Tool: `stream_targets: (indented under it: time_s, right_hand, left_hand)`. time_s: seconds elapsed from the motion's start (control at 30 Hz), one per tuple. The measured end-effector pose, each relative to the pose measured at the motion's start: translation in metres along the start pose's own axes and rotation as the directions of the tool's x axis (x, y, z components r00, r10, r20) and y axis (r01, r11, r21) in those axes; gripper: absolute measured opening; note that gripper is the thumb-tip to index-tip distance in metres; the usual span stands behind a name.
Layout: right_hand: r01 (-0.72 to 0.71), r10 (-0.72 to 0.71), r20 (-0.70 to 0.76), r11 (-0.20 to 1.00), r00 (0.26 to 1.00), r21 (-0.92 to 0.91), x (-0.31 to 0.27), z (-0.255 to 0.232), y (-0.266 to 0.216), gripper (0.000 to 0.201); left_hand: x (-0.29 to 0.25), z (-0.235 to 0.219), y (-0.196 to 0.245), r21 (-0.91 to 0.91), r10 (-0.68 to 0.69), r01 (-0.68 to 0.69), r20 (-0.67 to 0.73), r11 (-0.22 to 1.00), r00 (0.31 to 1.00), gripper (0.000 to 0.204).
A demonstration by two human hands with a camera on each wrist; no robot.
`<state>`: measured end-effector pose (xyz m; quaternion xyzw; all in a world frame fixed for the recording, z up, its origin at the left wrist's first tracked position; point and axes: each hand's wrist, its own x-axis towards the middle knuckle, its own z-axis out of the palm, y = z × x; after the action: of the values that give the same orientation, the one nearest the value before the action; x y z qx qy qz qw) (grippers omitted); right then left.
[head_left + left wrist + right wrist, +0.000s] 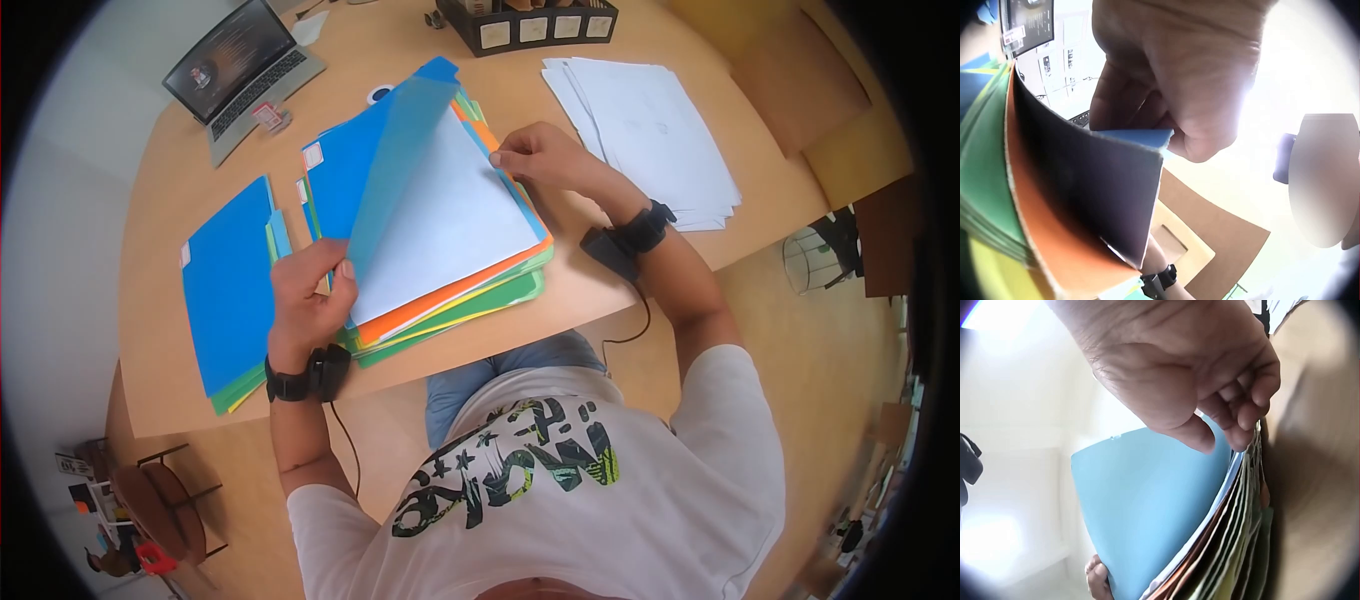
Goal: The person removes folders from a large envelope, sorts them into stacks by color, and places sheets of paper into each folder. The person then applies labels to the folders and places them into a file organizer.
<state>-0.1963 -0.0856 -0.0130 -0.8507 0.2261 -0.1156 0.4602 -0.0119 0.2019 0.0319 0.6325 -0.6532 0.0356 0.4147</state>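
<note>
A stack of coloured folders (450,320) lies on the table, its top blue cover (400,150) lifted and folded back at a slant over a white sheet (450,220). The left hand (312,290) pinches the near corner of that cover between thumb and curled fingers; in the left wrist view the hand (1179,69) holds the blue corner (1138,137). At the stack's right edge, the right hand (550,158) has its thumb and fingers on the folder edges. The right wrist view shows that hand (1191,375) at the edges, above the light-blue cover (1147,494).
A second blue folder pile (230,290) lies at the left. White papers (660,140) are stacked at the right. A laptop (240,80) stands at the back left, and a black organiser (540,28) at the back. The table's near edge runs just in front of the person.
</note>
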Motion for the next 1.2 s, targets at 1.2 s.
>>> stream_targets:
  time_s: [1.2]
  right_hand:
    - [-0.045, 0.122, -0.411, 0.980, 0.903, 0.192, -0.045, -0.115, 0.045, 0.043]
  left_hand:
    - [-0.024, -0.067, -0.042, 0.729, 0.196, 0.113, -0.325, 0.675, 0.925, 0.011]
